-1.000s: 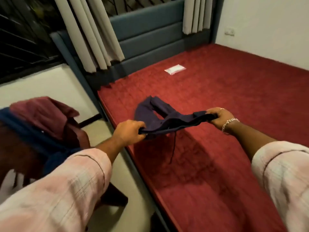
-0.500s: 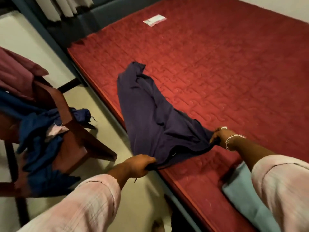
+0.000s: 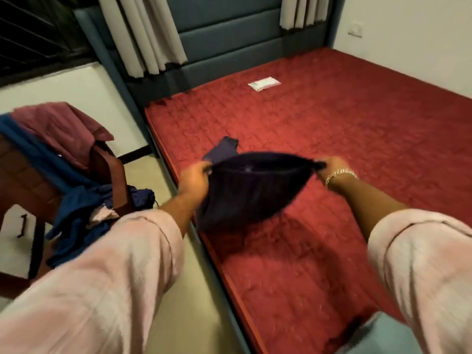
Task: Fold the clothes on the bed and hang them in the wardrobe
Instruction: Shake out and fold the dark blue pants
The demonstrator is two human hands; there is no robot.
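A dark navy garment (image 3: pixel 251 186) hangs stretched between both hands above the near left part of the red bed (image 3: pixel 344 139). My left hand (image 3: pixel 194 178) grips its left edge and my right hand (image 3: pixel 332 166), with a bracelet at the wrist, grips its right edge. The cloth billows downward between them, blurred by motion. One end of it (image 3: pixel 224 149) still touches the mattress behind. No wardrobe is in view.
A wooden chair (image 3: pixel 107 169) at the left carries a maroon garment (image 3: pixel 58 131) and blue clothes (image 3: pixel 76 208). A small white packet (image 3: pixel 264 83) lies near the grey headboard (image 3: pixel 229 39). Curtains hang at the back. A light blue cloth (image 3: pixel 378 335) shows at the bottom right.
Half a second ago the garment lay spread on the bed's edge with my hands low. Both hands have since lifted it clear, and my view has tilted up.
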